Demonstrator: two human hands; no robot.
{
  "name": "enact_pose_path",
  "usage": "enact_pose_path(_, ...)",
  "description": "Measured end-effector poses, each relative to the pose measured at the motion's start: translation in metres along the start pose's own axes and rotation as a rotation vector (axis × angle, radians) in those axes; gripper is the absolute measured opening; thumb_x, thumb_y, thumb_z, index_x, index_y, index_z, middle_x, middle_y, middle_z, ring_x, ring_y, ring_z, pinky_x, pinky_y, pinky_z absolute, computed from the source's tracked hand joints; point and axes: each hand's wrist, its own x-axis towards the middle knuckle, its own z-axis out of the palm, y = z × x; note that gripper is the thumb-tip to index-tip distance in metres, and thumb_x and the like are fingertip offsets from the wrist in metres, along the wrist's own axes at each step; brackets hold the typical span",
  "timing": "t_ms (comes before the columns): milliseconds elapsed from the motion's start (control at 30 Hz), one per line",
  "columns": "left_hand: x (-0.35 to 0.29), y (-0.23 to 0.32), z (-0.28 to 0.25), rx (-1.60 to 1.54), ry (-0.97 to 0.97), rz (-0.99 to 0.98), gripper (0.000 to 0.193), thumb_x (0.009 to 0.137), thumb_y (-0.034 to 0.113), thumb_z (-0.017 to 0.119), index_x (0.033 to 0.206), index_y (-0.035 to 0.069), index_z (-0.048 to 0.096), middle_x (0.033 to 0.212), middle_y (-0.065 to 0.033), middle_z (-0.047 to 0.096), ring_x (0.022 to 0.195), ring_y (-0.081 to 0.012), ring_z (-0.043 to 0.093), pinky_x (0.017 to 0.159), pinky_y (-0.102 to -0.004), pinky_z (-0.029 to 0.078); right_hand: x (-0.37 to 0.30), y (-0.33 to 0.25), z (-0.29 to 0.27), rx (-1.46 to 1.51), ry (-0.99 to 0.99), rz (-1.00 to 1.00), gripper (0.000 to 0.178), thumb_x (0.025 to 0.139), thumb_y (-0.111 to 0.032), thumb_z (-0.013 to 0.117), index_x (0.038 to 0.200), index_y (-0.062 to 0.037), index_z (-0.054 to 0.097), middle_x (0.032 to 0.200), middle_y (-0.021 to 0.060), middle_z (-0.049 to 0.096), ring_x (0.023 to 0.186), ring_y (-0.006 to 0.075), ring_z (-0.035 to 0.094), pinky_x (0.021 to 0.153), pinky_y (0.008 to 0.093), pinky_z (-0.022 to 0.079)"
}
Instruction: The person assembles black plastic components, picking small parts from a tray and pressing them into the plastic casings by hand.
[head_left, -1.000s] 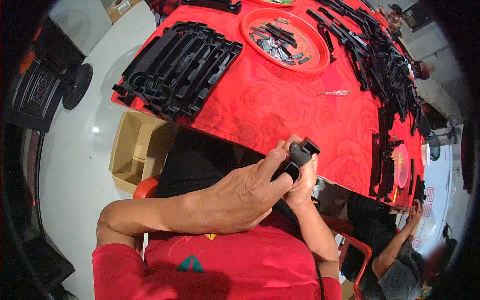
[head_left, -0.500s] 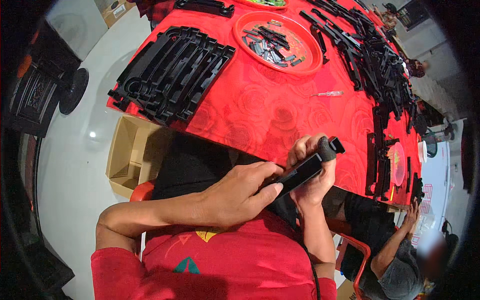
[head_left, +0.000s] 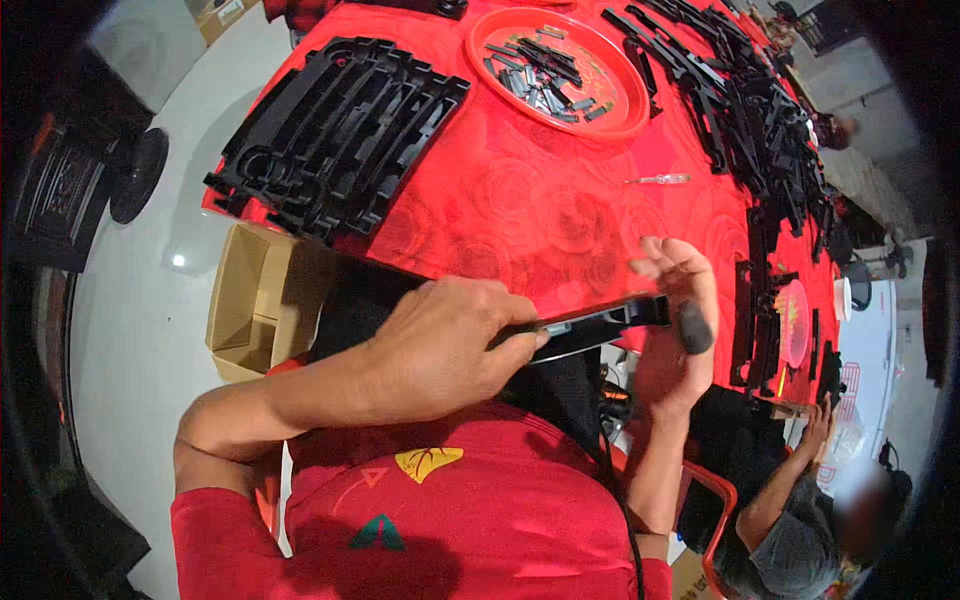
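Observation:
My left hand (head_left: 455, 340) pinches one end of a long black plastic part (head_left: 605, 322) between thumb and fingers, above my lap at the table's near edge. A small grey-green piece (head_left: 558, 328) shows on the part close to my thumb. At the part's far end is my right hand (head_left: 685, 305), its fingers spread and raised, a dark cover on its thumb. Whether the right palm touches the part's tip I cannot tell. Behind, on the red tablecloth (head_left: 500, 215), lies a small screwdriver (head_left: 660, 179) with a clear handle.
Black plastic parts lie in rows (head_left: 345, 140) at the left and in a heap (head_left: 755, 130) at the right. A red round tray (head_left: 480, 60) carries small dark and metallic pieces. A cardboard box (head_left: 235, 310) stands at lower left. Another person (head_left: 790, 530) sits at lower right.
My right hand has loosened from the black part, with its fingers opening and moving right. The part has turned flatter, showing its hollow side. My left hand still grips it.

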Motion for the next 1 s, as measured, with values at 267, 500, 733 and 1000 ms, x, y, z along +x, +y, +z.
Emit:
enact_pose_path(267,0.029,0.001,-0.026,0.272,-0.252,0.053,0.025,0.092,0.027,0.070,0.098,0.003,0.072,0.088,-0.0188,0.065,0.086,-0.0406,0.066,0.073,-0.0499,0.051,0.021,-0.046,0.005,-1.022,-0.663,0.252,0.033,0.076,-0.025,0.072,0.100,-0.0012,0.073,0.086,0.0160,0.066,0.081,0.0260,0.065,0.074,0.0355,0.049)
enact_pose_path(500,0.024,-0.006,-0.024,0.506,0.349,0.316,0.028,0.079,0.028,0.084,0.090,0.009,0.067,0.120,-0.0155,0.059,0.112,-0.0357,0.057,0.093,-0.0466,0.042,0.013,-0.013,0.000,-0.809,-0.589,0.332,0.020,0.081,-0.019,0.068,0.083,0.0010,0.066,0.064,0.0213,0.052,0.054,0.0291,0.056,0.055,0.0394,0.045)
enact_pose_path(733,0.008,-0.019,-0.014,0.435,0.432,0.246,0.020,0.082,0.017,0.079,0.097,0.007,0.071,0.138,-0.0224,0.055,0.128,-0.0422,0.051,0.107,-0.0493,0.037,0.005,0.006,0.000,-0.664,-0.368,0.405,0.015,0.083,-0.011,0.062,0.081,0.0030,0.065,0.059,0.0106,0.049,0.059,0.0085,0.048,0.053,0.0331,0.041)
enact_pose_path(1000,-0.003,-0.024,0.000,0.458,0.444,0.167,0.020,0.084,0.014,0.074,0.103,0.006,0.073,0.153,-0.0248,0.043,0.144,-0.0463,0.036,0.114,-0.0572,0.028,-0.017,0.004,0.026,-0.761,-0.307,0.346,0.019,0.086,-0.016,0.061,0.084,0.0029,0.065,0.059,0.0138,0.050,0.055,0.0141,0.051,0.053,0.0360,0.043)
